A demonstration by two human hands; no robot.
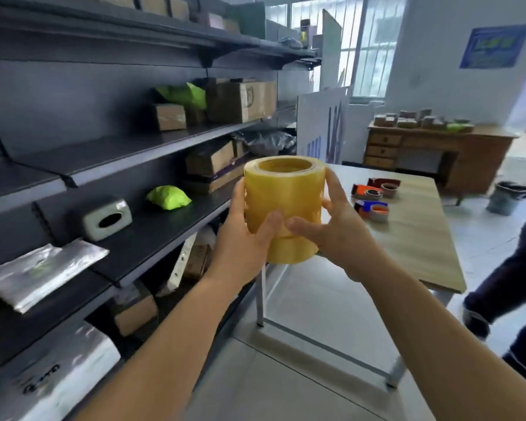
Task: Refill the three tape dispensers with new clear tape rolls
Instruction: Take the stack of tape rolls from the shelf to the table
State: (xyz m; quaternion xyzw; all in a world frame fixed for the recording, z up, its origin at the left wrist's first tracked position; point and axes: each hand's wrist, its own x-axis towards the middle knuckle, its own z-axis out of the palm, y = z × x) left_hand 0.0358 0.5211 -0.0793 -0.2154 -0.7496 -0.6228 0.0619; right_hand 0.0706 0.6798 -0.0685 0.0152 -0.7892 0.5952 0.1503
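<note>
I hold an upright stack of yellowish clear tape rolls [284, 196] in the air in front of me, between both hands. My left hand [243, 235] grips its left side and my right hand [331, 229] grips its right side, thumbs meeting at the front. Three tape dispensers lie on the wooden table beyond the stack: a red one [384, 184] farthest, an orange one [366, 192] beside it, and a blue one [374, 209] nearest. Each carries a nearly bare cardboard core.
The wooden table [416, 238] stands ahead on metal legs. Dark shelving [140, 235] along the left holds cardboard boxes, green parcels, silver bags and a tissue box. A person in dark clothes [510, 287] stands at the right. A wooden desk [438, 153] sits at the back.
</note>
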